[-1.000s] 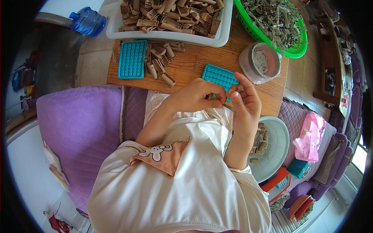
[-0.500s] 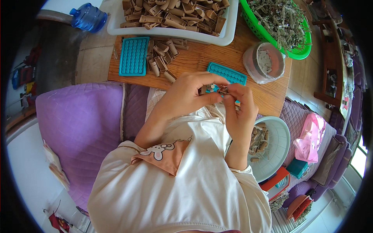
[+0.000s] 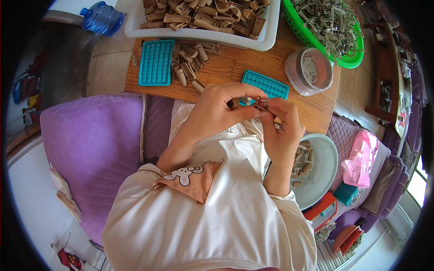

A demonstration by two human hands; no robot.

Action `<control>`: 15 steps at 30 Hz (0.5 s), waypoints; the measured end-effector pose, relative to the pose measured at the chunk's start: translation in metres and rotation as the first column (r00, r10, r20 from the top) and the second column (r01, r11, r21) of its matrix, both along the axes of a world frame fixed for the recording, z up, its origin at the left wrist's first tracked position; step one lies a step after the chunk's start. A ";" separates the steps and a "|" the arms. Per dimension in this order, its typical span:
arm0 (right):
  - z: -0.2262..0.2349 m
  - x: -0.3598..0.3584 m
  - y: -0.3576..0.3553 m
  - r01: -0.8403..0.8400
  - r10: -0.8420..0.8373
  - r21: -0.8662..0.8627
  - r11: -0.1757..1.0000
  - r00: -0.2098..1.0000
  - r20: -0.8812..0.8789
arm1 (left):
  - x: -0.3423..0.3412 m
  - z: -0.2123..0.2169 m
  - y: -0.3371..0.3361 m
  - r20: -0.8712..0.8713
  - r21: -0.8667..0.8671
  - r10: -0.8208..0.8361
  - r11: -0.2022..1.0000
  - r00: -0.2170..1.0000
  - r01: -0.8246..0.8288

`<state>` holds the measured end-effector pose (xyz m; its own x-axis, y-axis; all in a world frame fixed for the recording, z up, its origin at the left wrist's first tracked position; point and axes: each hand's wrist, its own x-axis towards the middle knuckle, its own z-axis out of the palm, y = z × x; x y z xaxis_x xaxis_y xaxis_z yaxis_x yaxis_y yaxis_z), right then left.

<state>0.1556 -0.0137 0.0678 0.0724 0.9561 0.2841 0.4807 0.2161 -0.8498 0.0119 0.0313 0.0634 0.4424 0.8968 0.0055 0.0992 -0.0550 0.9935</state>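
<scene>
My left hand (image 3: 219, 106) and my right hand (image 3: 284, 122) meet at the front edge of the wooden table, fingertips almost touching. Between them is a small part with dark and metallic bits (image 3: 260, 105), too small to name. My right thumb and forefinger pinch it, and my left thumb and forefinger close on its other side. Under my left palm shows the edge of a brown plastic piece (image 3: 232, 103). Just beyond my fingers lies a teal tray with rows of round cups (image 3: 266, 84), partly hidden by my hands.
A white bin (image 3: 199, 36) of brown plastic shells stands at the back. Loose brown shells (image 3: 189, 61) lie beside another teal tray (image 3: 156, 62). At right are a tub of small white pieces (image 3: 309, 70), a green basket (image 3: 352, 61) of clear parts and a pale basket (image 3: 326, 167).
My right hand has shifted slightly to the right, and the small part between my fingertips is turned a little. The view has moved slightly.
</scene>
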 end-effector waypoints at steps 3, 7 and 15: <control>-0.002 -0.001 -0.001 0.017 -0.017 -0.001 1.000 1.000 -0.016 | 0.001 0.000 0.000 0.007 -0.012 0.012 1.000 1.000 -0.012; -0.004 0.000 0.000 0.030 -0.030 0.004 1.000 1.000 -0.007 | 0.001 -0.004 0.000 -0.020 0.054 -0.062 0.997 0.998 0.063; -0.007 0.005 -0.001 0.107 -0.126 -0.127 0.986 0.979 -0.159 | 0.010 -0.025 -0.002 0.554 -0.457 0.278 0.890 0.784 0.007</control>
